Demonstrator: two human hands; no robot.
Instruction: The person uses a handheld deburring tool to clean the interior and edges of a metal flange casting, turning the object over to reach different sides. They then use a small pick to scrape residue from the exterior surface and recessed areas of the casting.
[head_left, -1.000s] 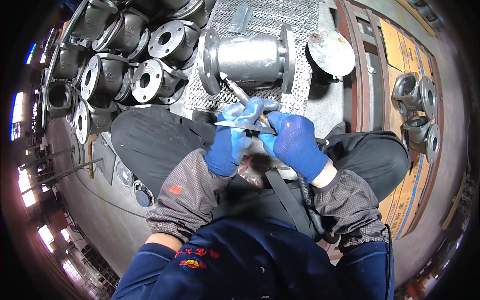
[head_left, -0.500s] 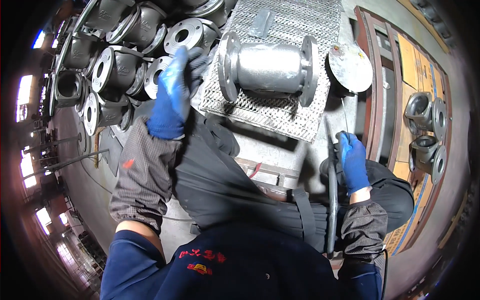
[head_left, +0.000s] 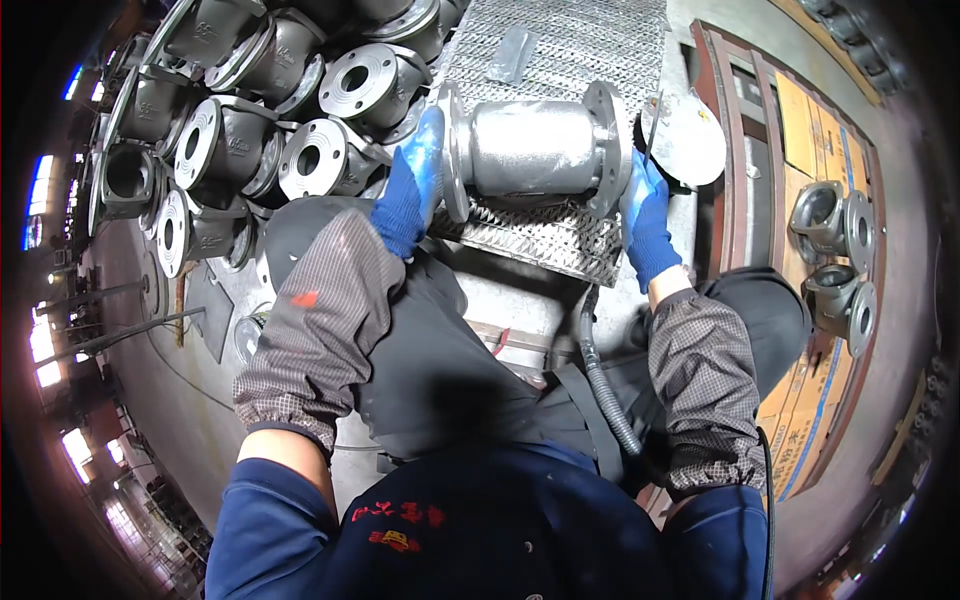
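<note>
A silver-grey flanged metal cylinder (head_left: 535,147), like a valve body, lies on its side on a textured metal plate (head_left: 560,235). My left hand (head_left: 418,175), in a blue-coated glove, presses against its left flange with fingers stretched upward. At the other end, my gloved right hand (head_left: 647,205) is against the right flange, so both hands grip the cylinder between them. A thin dark rod (head_left: 653,125) stands up just above my right hand; whether the fingers hold it is hidden. Below the plate, a ribbed grey hose (head_left: 600,375) runs down over my lap.
Many similar flanged castings (head_left: 355,80) are stacked at the left. A round pale disc (head_left: 690,140) sits right of the plate. Farther right, a brown metal frame (head_left: 715,150) borders cardboard carrying two castings (head_left: 845,225). A small clear packet (head_left: 513,55) lies on the plate.
My left hand has moved right onto the left flange. My right hand has risen from beside my thigh to the right flange. The hose has shifted left across my lap.
</note>
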